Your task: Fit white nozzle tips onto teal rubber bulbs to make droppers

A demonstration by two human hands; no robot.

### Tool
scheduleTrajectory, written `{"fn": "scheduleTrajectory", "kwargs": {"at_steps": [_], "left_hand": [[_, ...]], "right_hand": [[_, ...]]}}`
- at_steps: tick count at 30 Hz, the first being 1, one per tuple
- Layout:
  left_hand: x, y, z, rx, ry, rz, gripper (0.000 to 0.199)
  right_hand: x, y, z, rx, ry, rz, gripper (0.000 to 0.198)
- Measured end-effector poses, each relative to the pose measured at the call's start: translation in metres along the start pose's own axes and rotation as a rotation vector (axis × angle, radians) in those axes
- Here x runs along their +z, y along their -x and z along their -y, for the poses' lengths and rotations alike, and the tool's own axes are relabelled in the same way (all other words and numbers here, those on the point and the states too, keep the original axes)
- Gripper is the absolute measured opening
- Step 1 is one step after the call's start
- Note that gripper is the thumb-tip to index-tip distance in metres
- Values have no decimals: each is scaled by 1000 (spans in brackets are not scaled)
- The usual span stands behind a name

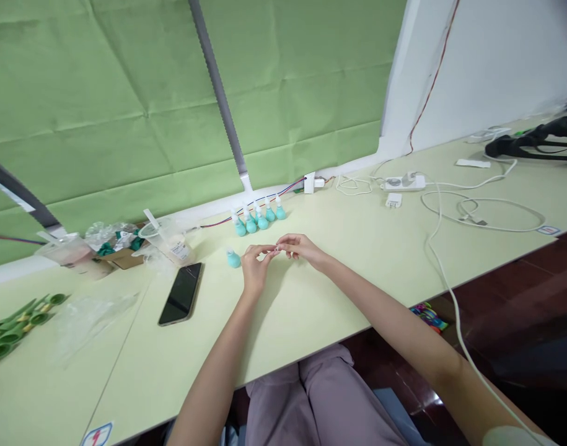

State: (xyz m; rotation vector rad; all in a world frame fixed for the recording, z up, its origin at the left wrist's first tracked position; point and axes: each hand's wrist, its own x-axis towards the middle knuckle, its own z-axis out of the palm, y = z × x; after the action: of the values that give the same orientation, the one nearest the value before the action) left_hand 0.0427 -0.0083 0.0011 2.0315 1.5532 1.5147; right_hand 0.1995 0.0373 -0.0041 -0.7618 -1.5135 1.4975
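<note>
**Two-Handed Pinch Grip**

The left hand (pixel 256 265) and right hand (pixel 304 249) meet over the tabletop (pixel 311 313), between its rear and front edges. Fingertips of both pinch a small pale piece (pixel 277 248); its shape cannot be told. A single turquoise bottle (pixel 233 259) sits just beside the left hand. Five white-tipped bottles (pixel 262 222) stand grouped near the tabletop's rear edge.

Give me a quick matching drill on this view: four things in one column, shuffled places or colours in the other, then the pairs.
1. Phone
2. Lone bulb
3. Small pale piece
4. Power strip

A. Pinched where left hand and right hand meet
B. Farther back, right of both hands
C. Dark-screened, lying flat
D. Teal, just beside the left hand

Pairs: 1-C, 2-D, 3-A, 4-B
</note>
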Motion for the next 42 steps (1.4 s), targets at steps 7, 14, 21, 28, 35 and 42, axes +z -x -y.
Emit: {"fn": "scheduleTrajectory", "kwargs": {"at_steps": [7,14,21,28,35,42], "left_hand": [[-2,-1,1,8,-15,-43,12],[-11,-8,23,2,-165,15,15],[-24,-8,54,191,-649,105,15],[-22,-8,51,284,-725,254,25],[-20,-7,43,399,-661,411,33],[-12,-7,39,237,-393,229,15]], "right_hand": [[2,1,2,-16,56,19,32],[0,1,1,19,136,1,29],[-4,-4,-12,25,199,38,27],[-5,-6,-18,28,188,84,26],[-4,-7,-20,24,196,83,31],[-6,-13,-22,-99,151,-97,27]]}}
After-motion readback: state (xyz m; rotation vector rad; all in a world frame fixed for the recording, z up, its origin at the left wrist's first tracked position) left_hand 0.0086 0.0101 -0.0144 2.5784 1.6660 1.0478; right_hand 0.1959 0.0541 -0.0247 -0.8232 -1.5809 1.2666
